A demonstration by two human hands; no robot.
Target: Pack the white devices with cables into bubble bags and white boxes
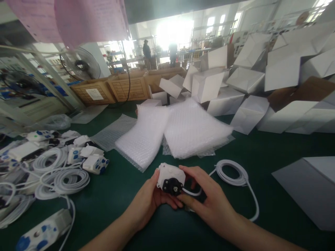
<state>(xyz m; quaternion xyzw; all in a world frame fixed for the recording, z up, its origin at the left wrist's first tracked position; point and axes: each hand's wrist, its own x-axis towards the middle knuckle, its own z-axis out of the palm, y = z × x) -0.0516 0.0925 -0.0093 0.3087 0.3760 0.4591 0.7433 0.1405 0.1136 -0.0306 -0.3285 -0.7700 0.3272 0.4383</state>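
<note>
- Left hand (150, 195): curled round the white unit (171, 171), thumb along its side, fingers underneath.
- Right hand (211, 195): grips the unit's other side, forefinger at the top edge, thumb low by the black end (172, 186).
- Unit: between the 2 hands, above the green table (110, 202), black end facing the camera, white cable (192, 192) coming out.
- Coil (232, 181): on the table, beyond the right hand.
- Bubble wrap (193, 132): 2 fanned stacks just past the hands.
- Left: a heap of similar units (95, 163) with coiled cables.
- Behind, right: piled white boxes (246, 82).
</note>
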